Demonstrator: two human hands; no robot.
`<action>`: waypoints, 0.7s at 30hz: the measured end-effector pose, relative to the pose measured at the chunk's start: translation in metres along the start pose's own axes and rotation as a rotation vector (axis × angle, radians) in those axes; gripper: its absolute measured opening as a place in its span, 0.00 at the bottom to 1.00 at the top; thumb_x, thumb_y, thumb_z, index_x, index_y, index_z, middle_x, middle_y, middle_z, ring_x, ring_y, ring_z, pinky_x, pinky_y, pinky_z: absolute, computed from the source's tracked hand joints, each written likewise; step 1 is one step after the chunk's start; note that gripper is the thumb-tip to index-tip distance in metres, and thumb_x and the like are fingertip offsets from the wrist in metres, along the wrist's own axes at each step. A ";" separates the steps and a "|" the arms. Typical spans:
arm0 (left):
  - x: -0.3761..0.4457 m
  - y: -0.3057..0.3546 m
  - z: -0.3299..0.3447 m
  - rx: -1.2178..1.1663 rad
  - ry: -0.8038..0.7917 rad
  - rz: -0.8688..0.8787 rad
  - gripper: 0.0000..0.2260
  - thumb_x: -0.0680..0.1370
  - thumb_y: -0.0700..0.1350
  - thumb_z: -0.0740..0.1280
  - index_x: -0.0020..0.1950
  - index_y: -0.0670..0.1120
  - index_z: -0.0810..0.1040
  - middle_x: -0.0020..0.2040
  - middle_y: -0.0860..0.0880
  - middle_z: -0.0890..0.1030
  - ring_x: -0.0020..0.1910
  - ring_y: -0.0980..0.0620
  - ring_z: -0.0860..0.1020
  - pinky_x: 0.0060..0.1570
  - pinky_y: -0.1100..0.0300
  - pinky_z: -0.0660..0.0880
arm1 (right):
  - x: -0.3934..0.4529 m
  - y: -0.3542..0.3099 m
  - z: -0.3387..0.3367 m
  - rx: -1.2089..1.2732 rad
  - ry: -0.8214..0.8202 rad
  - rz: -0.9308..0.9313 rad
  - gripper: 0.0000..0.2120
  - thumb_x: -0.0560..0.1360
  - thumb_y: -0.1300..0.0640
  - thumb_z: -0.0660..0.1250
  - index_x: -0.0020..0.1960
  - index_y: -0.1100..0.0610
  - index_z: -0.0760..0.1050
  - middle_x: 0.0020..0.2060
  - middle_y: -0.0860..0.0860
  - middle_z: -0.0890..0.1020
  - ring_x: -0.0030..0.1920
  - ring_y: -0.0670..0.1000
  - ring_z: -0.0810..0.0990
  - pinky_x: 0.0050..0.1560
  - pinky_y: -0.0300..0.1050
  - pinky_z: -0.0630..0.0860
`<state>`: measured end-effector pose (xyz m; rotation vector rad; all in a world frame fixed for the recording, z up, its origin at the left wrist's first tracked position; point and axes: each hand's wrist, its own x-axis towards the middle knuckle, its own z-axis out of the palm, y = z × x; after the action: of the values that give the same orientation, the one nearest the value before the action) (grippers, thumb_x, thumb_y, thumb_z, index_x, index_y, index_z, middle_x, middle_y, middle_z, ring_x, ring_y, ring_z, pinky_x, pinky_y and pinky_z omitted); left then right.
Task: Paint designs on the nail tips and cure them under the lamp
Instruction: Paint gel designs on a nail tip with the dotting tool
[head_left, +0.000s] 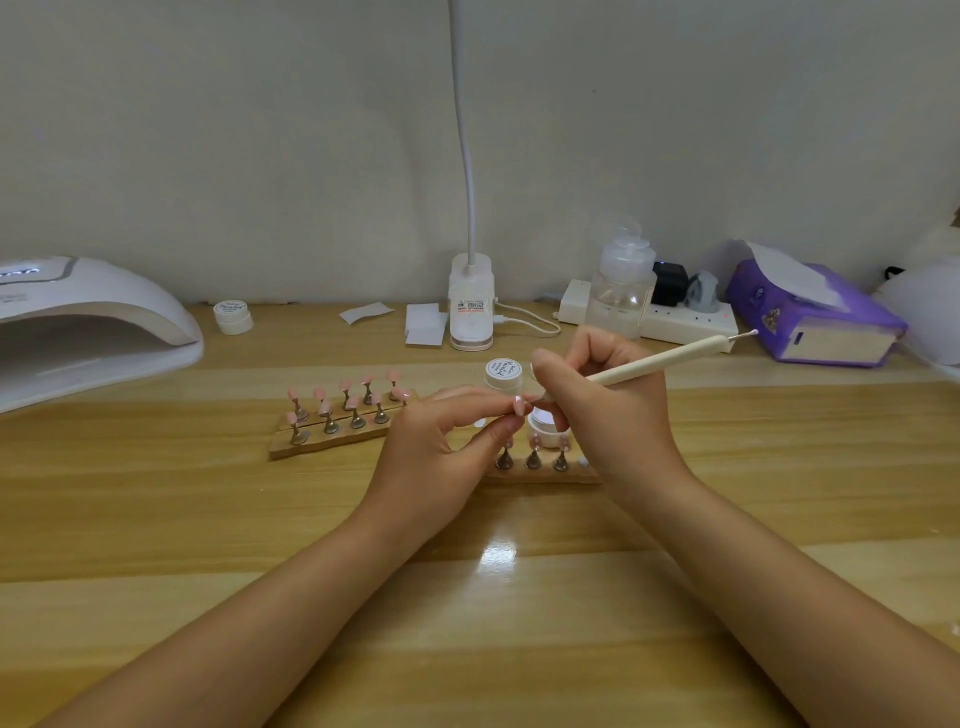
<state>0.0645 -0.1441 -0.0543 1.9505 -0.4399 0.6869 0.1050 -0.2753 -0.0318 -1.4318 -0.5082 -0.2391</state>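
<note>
Wooden surface (519, 623) carried the work: left hand (436, 447) pinched a pink nail tip (518, 405) mid-air at centre, right hand (597, 400) gripped the pen (660, 361), its working end touching the tip from the right, lamp (88, 327) far left.

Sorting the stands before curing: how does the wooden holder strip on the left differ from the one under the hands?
The left wooden holder strip lies angled, in full view, its pegs bearing pink nail tips. The near wooden holder strip lies level, partly hidden by hands. Both carry metal pegs.
</note>
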 end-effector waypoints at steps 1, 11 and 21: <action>0.000 0.000 0.000 0.001 -0.001 0.005 0.11 0.72 0.38 0.69 0.52 0.50 0.80 0.40 0.51 0.83 0.41 0.58 0.79 0.47 0.59 0.76 | 0.000 0.000 0.000 -0.010 0.006 -0.001 0.22 0.70 0.67 0.67 0.22 0.50 0.67 0.18 0.45 0.69 0.21 0.45 0.69 0.24 0.33 0.68; -0.001 -0.003 0.001 -0.005 -0.010 0.018 0.11 0.72 0.40 0.68 0.53 0.50 0.79 0.42 0.56 0.82 0.43 0.57 0.79 0.47 0.57 0.76 | -0.002 -0.002 0.001 -0.007 0.005 0.022 0.23 0.69 0.68 0.67 0.22 0.51 0.64 0.16 0.44 0.68 0.19 0.43 0.70 0.21 0.31 0.67; -0.001 -0.005 0.001 0.006 -0.007 0.030 0.13 0.72 0.37 0.69 0.53 0.49 0.79 0.41 0.55 0.82 0.43 0.56 0.79 0.47 0.56 0.76 | -0.004 -0.006 0.002 0.018 -0.007 0.026 0.19 0.69 0.69 0.66 0.24 0.55 0.64 0.16 0.45 0.69 0.19 0.43 0.70 0.21 0.31 0.66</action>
<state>0.0664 -0.1424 -0.0587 1.9563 -0.4723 0.7015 0.0988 -0.2742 -0.0285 -1.4212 -0.4961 -0.2086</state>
